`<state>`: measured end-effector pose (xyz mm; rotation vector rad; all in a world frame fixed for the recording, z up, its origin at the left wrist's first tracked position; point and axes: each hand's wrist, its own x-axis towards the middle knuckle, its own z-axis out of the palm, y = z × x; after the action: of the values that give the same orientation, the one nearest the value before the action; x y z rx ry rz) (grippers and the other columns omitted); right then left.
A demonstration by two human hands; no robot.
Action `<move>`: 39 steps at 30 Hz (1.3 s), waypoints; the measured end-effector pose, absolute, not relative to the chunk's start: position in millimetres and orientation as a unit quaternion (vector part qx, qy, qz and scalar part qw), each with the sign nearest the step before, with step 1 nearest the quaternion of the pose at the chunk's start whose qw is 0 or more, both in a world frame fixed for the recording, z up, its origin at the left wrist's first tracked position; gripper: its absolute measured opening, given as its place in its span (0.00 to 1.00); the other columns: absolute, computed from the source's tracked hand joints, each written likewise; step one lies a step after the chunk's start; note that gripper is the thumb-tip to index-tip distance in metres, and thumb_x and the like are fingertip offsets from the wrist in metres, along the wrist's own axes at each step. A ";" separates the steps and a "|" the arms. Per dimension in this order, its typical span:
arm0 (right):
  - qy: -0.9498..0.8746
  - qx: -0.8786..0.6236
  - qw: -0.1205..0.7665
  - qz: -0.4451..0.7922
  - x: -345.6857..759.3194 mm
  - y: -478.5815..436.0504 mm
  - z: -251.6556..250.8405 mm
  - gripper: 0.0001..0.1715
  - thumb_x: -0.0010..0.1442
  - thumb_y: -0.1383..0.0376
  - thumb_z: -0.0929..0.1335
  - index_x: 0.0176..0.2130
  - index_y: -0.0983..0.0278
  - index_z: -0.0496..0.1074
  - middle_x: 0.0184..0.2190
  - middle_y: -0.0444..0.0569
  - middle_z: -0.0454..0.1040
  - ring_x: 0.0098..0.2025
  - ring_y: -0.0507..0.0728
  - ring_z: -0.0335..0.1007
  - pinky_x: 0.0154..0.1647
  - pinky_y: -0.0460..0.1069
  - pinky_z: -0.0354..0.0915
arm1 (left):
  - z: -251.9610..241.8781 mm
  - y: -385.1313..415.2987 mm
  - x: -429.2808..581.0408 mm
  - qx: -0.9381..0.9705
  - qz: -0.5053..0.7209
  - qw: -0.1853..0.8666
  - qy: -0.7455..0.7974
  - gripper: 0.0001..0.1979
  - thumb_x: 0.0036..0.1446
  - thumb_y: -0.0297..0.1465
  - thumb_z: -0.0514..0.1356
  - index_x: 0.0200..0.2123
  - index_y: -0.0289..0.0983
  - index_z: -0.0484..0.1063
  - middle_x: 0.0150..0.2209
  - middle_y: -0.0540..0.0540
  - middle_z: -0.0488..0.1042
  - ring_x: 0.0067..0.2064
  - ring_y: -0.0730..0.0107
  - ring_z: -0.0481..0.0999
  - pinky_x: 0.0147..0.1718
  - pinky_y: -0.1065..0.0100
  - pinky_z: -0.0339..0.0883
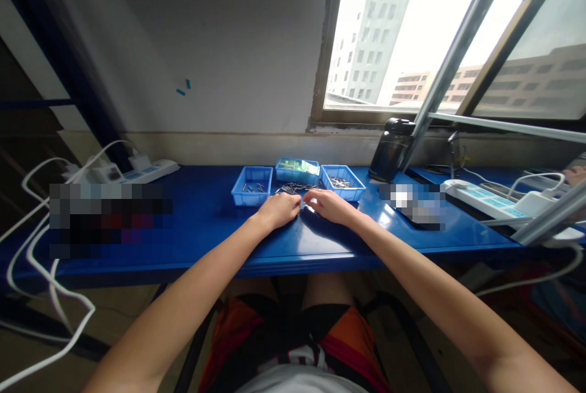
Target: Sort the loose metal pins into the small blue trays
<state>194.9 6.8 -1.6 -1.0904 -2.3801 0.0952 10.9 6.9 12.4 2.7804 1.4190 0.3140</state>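
My left hand and my right hand meet low over the blue desk, fingertips almost touching. Both have their fingers drawn together; whatever they pinch is too small to name. Just beyond them lies a loose pile of thin dark metal pieces. Around that pile stand three blue plastic bins. The left bin and the right bin hold similar small metal pieces. In the back bin lies a clear and green plastic packet.
A black bottle stands near the window, with a blurred-out object before it. Power strips lie at the left and right, trailing white cables. Another blurred patch covers the desk's left. A metal pole slants at the right.
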 end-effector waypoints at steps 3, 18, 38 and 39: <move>-0.880 -0.392 0.265 0.035 194.8 6.5 -1.1 0.11 0.58 0.69 0.61 0.40 0.64 0.70 0.38 0.49 0.74 0.37 0.52 0.69 0.38 0.45 0.61 | 11.0 7.5 10.9 0.889 0.110 -0.002 0.445 0.13 0.58 0.36 0.49 0.42 0.40 0.69 0.38 0.45 0.75 0.41 0.61 0.74 0.37 0.67 0.66; -0.872 -0.421 0.249 0.020 197.0 9.2 1.5 0.10 0.59 0.64 0.62 0.35 0.64 0.72 0.29 0.47 0.74 0.27 0.50 0.66 0.29 0.43 0.58 | 9.6 8.6 10.3 0.889 0.187 0.002 0.418 0.13 0.60 0.36 0.47 0.38 0.39 0.69 0.35 0.45 0.75 0.38 0.63 0.74 0.34 0.69 0.65; -0.864 -0.432 0.251 0.061 200.7 10.0 0.7 0.10 0.56 0.63 0.64 0.35 0.64 0.73 0.24 0.45 0.73 0.24 0.48 0.64 0.26 0.43 0.56 | 7.3 10.6 11.7 0.894 0.254 0.027 0.369 0.05 0.54 0.30 0.54 0.34 0.38 0.66 0.28 0.49 0.72 0.30 0.69 0.73 0.30 0.71 0.65; -0.864 -0.432 0.252 0.065 200.8 9.3 1.2 0.10 0.56 0.63 0.64 0.36 0.64 0.73 0.24 0.45 0.73 0.23 0.48 0.64 0.26 0.42 0.57 | 7.1 10.8 11.7 0.894 0.246 0.022 0.373 0.05 0.54 0.30 0.54 0.34 0.38 0.66 0.28 0.49 0.72 0.31 0.68 0.73 0.30 0.71 0.65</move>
<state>200.8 9.3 1.2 -1.1750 -2.3496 0.1758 11.7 10.8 7.1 2.7714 1.1565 0.7616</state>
